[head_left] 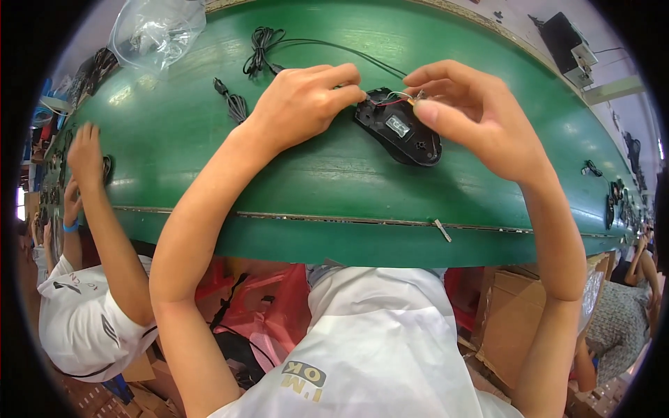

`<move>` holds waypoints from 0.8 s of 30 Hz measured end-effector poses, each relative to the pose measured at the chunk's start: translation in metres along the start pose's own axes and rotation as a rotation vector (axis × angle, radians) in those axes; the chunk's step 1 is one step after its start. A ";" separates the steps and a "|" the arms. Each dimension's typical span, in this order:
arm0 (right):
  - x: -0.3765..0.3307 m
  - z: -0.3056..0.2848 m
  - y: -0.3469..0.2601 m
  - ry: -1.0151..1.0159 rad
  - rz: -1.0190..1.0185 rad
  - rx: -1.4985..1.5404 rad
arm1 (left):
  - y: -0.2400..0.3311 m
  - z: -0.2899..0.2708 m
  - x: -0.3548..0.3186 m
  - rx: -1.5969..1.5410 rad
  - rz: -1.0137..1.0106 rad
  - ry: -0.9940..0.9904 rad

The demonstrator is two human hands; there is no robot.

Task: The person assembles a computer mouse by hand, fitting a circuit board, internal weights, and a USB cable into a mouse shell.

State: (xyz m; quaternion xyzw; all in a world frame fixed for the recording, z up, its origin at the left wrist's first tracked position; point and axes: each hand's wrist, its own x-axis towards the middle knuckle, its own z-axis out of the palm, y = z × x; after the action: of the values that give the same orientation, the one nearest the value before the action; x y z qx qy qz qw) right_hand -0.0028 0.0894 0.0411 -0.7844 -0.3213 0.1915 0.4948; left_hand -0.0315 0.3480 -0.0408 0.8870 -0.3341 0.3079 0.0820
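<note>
Both my grips meet over the mouse (399,128) on the desk (313,181): left grip (304,104) pinches its wires (390,99) at the top edge, right grip (463,111) pinches their end just beside.

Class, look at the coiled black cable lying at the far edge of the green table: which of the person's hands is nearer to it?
Left. The left hand lies just below the coiled black cable; the right hand is farther right, beyond the black mouse.
</note>
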 end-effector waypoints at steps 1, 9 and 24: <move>0.001 -0.001 0.000 0.003 0.000 0.000 | 0.000 0.000 0.001 -0.001 0.003 0.000; 0.022 -0.014 0.009 -0.060 0.254 0.427 | -0.004 0.004 0.007 0.010 0.032 -0.039; 0.014 -0.006 0.013 -0.097 0.326 0.668 | -0.014 0.000 0.012 -0.098 0.007 -0.122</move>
State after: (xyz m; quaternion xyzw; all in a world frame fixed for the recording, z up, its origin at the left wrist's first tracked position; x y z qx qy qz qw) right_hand 0.0147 0.0911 0.0327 -0.6105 -0.1348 0.3990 0.6708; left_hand -0.0153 0.3519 -0.0326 0.8979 -0.3563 0.2367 0.1039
